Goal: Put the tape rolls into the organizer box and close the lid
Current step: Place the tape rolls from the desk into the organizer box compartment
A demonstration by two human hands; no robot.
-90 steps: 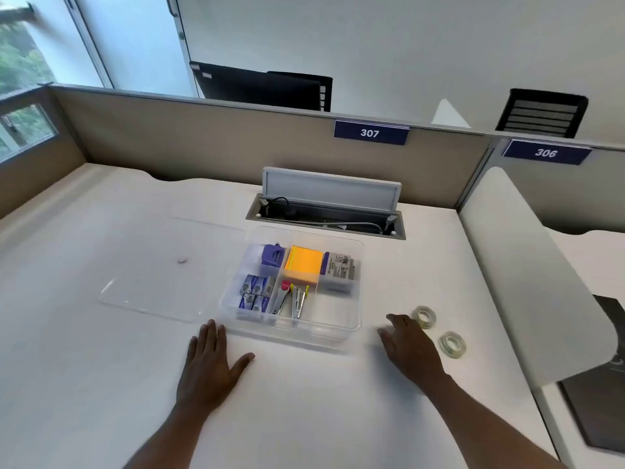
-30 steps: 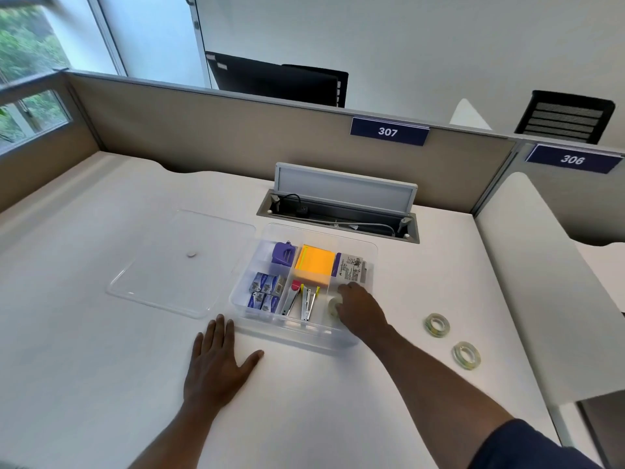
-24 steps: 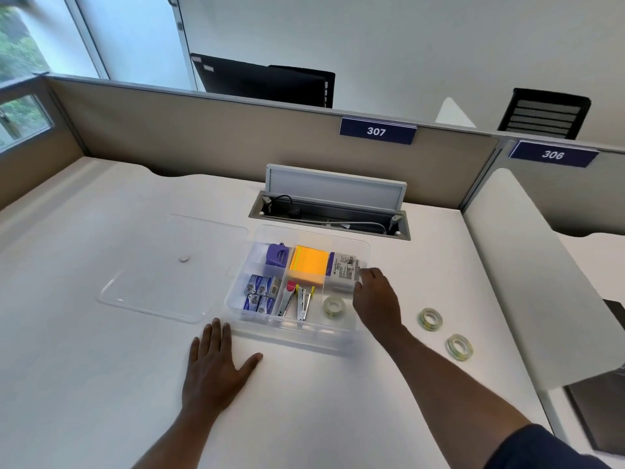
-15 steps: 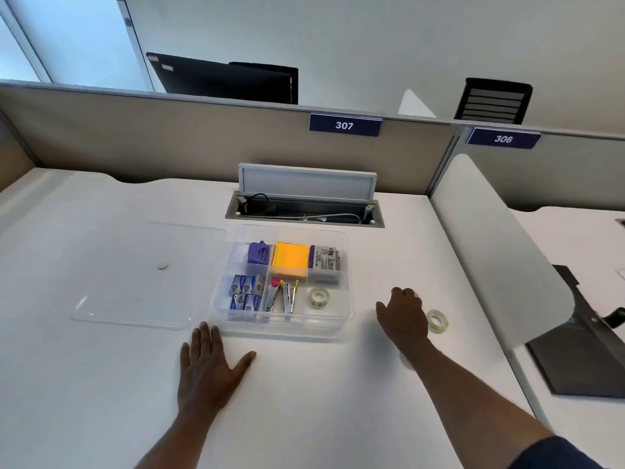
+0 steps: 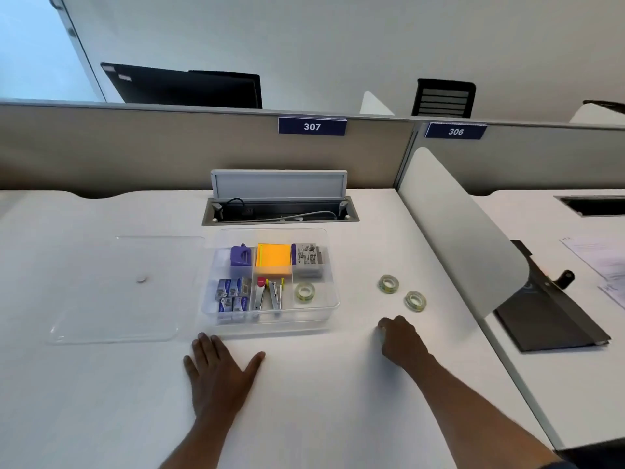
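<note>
A clear organizer box point(image 5: 334, 308) stands open on the white desk. One tape roll point(image 5: 304, 292) lies in its front right compartment. Two more tape rolls point(image 5: 388, 284) point(image 5: 415, 301) lie on the desk to the right of the box. The clear lid point(image 5: 125, 299) lies flat to the left of the box. My left hand point(image 5: 220, 377) rests flat, fingers spread, just in front of the box. My right hand point(image 5: 402, 341) sits on the desk nearer to me than the two loose rolls, with curled fingers that hold nothing.
The box also holds a purple item, orange sticky notes point(image 5: 273, 260), a grey packet, staple boxes and clips. An open cable tray point(image 5: 280, 213) lies behind the box. A curved white divider point(image 5: 460, 228) borders the desk on the right, with a dark folder point(image 5: 548, 309) beyond it.
My right hand left one tape roll in the box's front right compartment, drew out to the right, then pulled back toward me, below the two loose rolls. My left hand stayed put.
</note>
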